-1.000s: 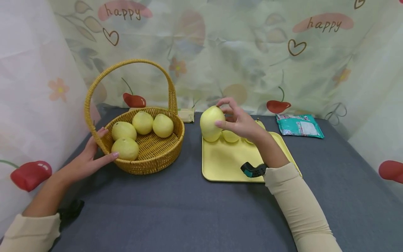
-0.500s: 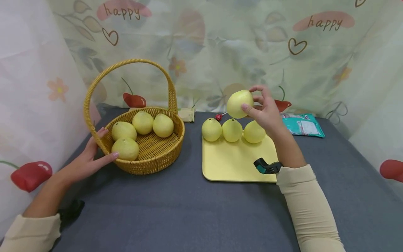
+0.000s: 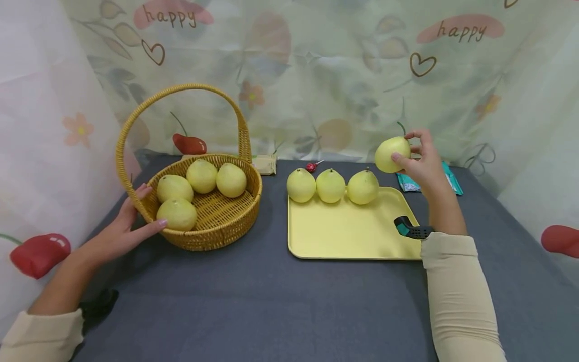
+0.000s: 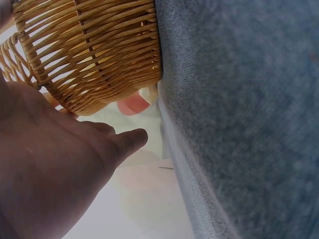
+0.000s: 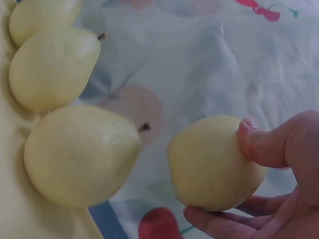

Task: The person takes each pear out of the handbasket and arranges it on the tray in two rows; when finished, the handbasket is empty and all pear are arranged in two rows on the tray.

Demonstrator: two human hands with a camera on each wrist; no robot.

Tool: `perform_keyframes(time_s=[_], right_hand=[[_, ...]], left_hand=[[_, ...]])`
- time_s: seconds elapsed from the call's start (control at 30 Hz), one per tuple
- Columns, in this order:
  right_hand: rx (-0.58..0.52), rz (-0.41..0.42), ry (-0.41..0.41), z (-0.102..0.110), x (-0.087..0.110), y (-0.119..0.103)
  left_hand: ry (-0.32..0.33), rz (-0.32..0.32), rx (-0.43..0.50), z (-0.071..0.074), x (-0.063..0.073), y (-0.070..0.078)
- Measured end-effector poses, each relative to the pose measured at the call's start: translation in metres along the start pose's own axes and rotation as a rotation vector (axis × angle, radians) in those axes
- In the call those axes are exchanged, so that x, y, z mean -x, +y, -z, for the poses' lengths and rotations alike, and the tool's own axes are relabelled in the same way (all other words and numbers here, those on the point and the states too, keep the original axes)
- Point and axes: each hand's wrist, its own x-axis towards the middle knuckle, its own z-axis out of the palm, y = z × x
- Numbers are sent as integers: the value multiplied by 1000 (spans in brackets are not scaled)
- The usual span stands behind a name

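In the head view, my right hand (image 3: 422, 158) holds a pale yellow pear (image 3: 392, 155) up in the air, above the tray's far right corner. The right wrist view shows the thumb on one side of this pear (image 5: 217, 164) and fingers on the other. Three more pears, one of them the nearest pear (image 3: 363, 187), stand in a row along the far side of a yellow tray (image 3: 336, 231). My left hand (image 3: 119, 226) grips the left rim of a wicker basket (image 3: 217, 236) beside its handle, fingers and thumb spread over the rim. Several pears (image 3: 176, 214) lie inside the basket.
A red wrapped lollipop (image 3: 311, 167) lies behind the row of pears. A teal packet (image 3: 452, 178) is at the back right, partly behind my right hand. A beige packet (image 3: 265, 164) sits behind the basket. Dark grey cloth (image 3: 271, 301) covers the table, with patterned curtains around it.
My right hand has carried the pear rightward from the tray's left side, rising and then dipping slightly. The three pears on the tray and the lollipop came into view. My left hand stays on the basket.
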Motion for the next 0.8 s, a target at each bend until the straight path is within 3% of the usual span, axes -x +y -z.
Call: perform_keyframes(time_s=[0.13,0.27,0.5,0.8], right_hand=[[117,-19,-30,4,-1,17],[183,-83,-139,6,-1,32],[202,-116,-302,7,-4,52],[184,-113,-347,7,-4,65]], left_hand=[[0,15,-3,0,0,0],[-2,12,2,0,0,2],[-1,-13,9,0,0,2],[8,-37,17,0,-1,0]])
